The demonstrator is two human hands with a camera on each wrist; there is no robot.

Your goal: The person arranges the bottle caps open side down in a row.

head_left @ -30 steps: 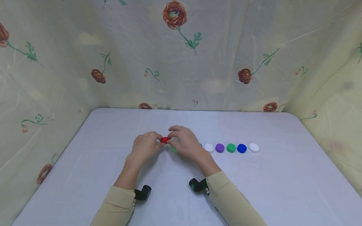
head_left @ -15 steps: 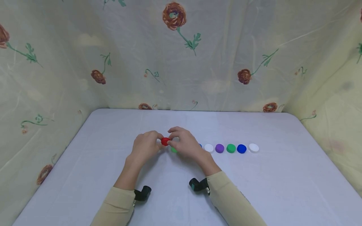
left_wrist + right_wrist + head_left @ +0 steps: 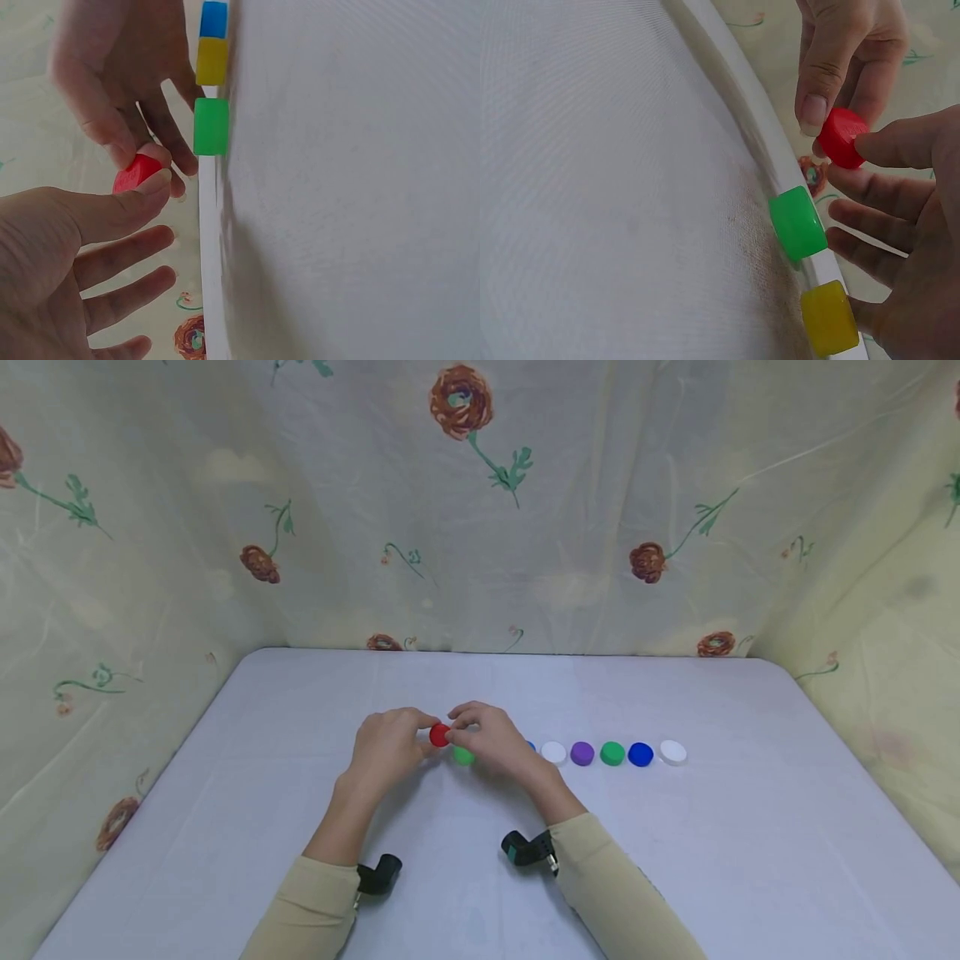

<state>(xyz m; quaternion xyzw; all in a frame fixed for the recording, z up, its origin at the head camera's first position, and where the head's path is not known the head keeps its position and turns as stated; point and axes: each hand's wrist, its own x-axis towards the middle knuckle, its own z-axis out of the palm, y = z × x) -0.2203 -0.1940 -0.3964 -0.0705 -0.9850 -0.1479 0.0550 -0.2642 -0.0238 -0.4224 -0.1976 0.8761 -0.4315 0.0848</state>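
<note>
A red bottle cap (image 3: 439, 736) is held up off the table, its round face tilted toward the head camera. My left hand (image 3: 386, 747) pinches its left side between thumb and fingers. From the right, my right hand (image 3: 495, 743) pinches the same cap with thumb and index finger, the other fingers spread loosely, as the right wrist view shows. A green cap (image 3: 463, 756) lies on the table just below the right fingers. Beside it in the wrist views are a yellow cap (image 3: 829, 319) and a blue cap (image 3: 214, 19), largely hidden by the right hand in the head view.
The row continues right with a white cap (image 3: 553, 752), a purple cap (image 3: 582, 754), another green cap (image 3: 612, 754), a dark blue cap (image 3: 641, 755) and a white cap (image 3: 673, 752). They lie on a white-covered table (image 3: 712, 843). Flowered curtain (image 3: 570, 527) surrounds it.
The red cap has been turned between the fingers, so its round face now shows more to the head camera. My right hand has shifted slightly, uncovering more of the green cap.
</note>
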